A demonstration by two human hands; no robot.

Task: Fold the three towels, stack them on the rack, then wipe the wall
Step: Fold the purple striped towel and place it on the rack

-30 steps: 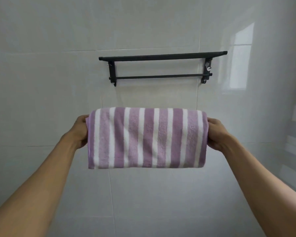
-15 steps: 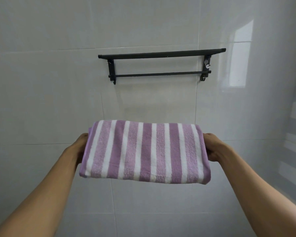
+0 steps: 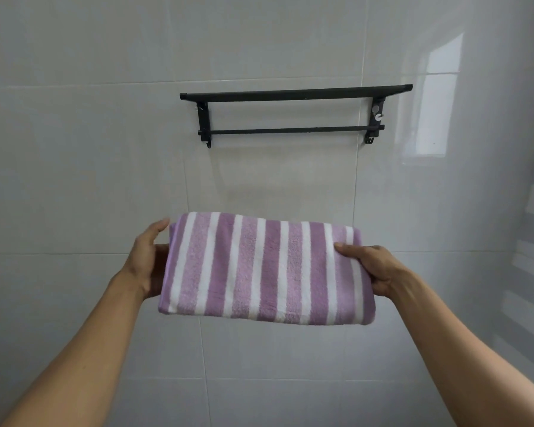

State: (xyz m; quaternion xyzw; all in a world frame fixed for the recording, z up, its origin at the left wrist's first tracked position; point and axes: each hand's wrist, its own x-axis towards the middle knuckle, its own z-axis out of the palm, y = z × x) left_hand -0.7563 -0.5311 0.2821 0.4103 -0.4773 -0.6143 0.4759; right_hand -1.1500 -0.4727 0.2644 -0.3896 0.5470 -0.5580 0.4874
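Hands come first, going from left to right. On the left side, the person's left hand (image 3: 147,260) is cupped around the left end of a soft folded towel with purple and white stripes (image 3: 265,268), with the thumb up by the top corner and the fingers tucked out of sight behind or under the cloth. The towel sits in the middle, held out flat in the air in front of a shiny pale grey tiled wall (image 3: 74,149). It looks neatly folded into a fat rectangle, with the stripes running from the far edge to the near edge. On the right side, the right hand (image 3: 372,269) grips the right end of the towel, with the thumb pressed on top and the other fingers under it. Up above the towel, and a little to the right, a black metal towel rack with a flat top shelf and a thin bar below (image 3: 293,114) is fixed to the wall. Nothing shows on the rack, so this looks like the first towel to go up. The folding of this one seems done, and the step now is putting it on the rack. Next, both hands need to lift the towel up higher than the top shelf, keep it flat so it does not flop open, and set it down on the shelf.
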